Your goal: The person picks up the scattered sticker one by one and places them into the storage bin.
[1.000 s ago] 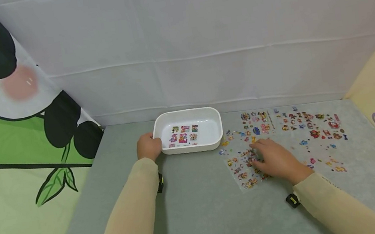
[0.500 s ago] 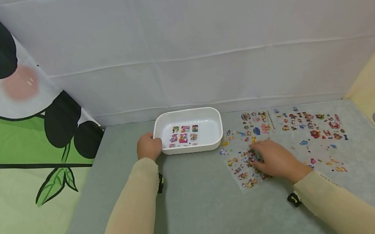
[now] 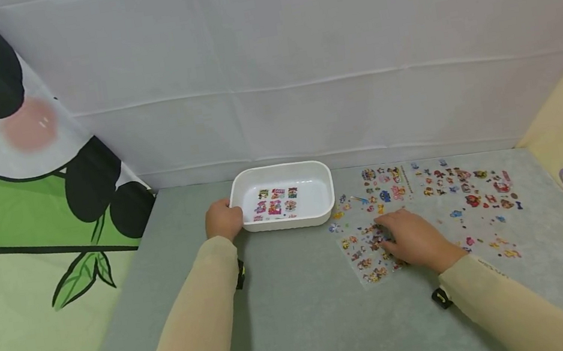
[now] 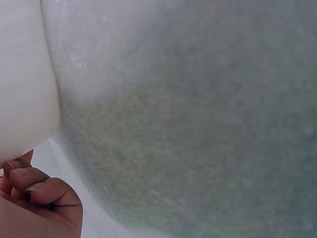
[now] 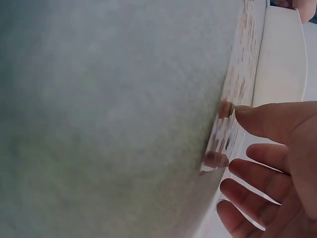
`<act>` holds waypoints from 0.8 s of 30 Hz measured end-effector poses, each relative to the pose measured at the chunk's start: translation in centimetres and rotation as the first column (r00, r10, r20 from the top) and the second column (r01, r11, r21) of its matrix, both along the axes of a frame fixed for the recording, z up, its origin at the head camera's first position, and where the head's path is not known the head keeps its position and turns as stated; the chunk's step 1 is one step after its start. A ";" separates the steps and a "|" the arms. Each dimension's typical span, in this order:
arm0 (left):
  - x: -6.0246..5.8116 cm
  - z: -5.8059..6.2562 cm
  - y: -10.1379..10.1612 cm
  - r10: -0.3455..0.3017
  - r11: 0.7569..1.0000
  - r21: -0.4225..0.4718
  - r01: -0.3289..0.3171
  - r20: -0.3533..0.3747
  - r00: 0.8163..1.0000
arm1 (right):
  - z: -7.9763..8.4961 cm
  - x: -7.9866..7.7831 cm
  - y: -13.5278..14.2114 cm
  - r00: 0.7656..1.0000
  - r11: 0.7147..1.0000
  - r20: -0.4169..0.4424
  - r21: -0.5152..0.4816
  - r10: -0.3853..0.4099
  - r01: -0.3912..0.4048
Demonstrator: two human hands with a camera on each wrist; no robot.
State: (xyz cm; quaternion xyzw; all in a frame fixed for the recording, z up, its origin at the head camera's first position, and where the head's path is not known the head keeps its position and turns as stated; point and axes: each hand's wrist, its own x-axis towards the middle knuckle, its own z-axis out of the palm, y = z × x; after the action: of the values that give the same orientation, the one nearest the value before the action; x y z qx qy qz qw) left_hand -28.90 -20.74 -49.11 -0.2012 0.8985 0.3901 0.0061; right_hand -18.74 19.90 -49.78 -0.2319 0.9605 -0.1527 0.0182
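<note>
In the head view a white rectangular tray (image 3: 288, 223) stands near the back wall, with a small clear sheet of colourful stickers (image 3: 275, 204) inside. My left hand (image 3: 223, 220) grips the tray's left side. Its curled fingers (image 4: 49, 191) meet the tray's lower edge in the left wrist view. To the right, my right hand (image 3: 418, 241) rests on a clear sticker sheet (image 3: 362, 260) printed with small cartoon figures. Thumb and fingers are apart and loosely extended in the right wrist view, touching the sheet (image 5: 223, 131). The palm hides part of the sheet.
More clear sticker sheets (image 3: 471, 186) spread over the grey tabletop (image 3: 313, 316) toward the right, close together or overlapping; I cannot tell which. A pale cloth wall (image 3: 305, 117) closes off the back. Printed cloths hang at both sides.
Hardly anything differs. The right hand and wrist shift very slightly on the sticker sheet. Left hand and tray stay where they were.
</note>
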 end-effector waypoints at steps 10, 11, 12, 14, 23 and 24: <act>0.1 0.0 0.0 0.008 1.000 0.008 -0.008 0.001 1.000 | 0.1 -0.4 -0.2 1.000 1.000 0.001 0.019 0.020 -0.020; 0.1 0.1 0.0 0.009 1.000 0.012 -0.009 0.002 1.000 | 0.1 -0.5 -0.2 1.000 1.000 0.003 0.022 0.019 -0.019; 0.1 0.1 0.0 0.009 1.000 0.014 -0.009 0.002 1.000 | 0.1 -0.5 -0.2 1.000 1.000 0.003 0.024 0.017 -0.018; 0.1 0.1 -0.1 0.006 1.000 0.016 -0.006 0.005 1.000 | 0.1 -0.6 -0.3 1.000 0.999 0.005 0.029 0.014 -0.014; 0.0 -0.1 0.0 0.003 1.000 0.021 -0.003 0.002 1.000 | 0.5 -0.9 -0.5 1.000 0.999 0.019 0.049 0.002 -0.003; 0.0 -0.1 0.0 0.003 1.000 0.020 -0.003 0.000 1.000 | 0.6 -1.0 -0.5 1.000 0.999 0.020 0.052 0.004 -0.005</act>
State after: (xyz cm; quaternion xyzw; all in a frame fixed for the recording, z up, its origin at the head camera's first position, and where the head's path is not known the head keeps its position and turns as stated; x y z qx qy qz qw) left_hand -28.92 -20.78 -49.20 -0.2027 0.8942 0.3991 0.0075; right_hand -19.69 19.38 -49.18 -0.2320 0.9634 -0.1300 0.0340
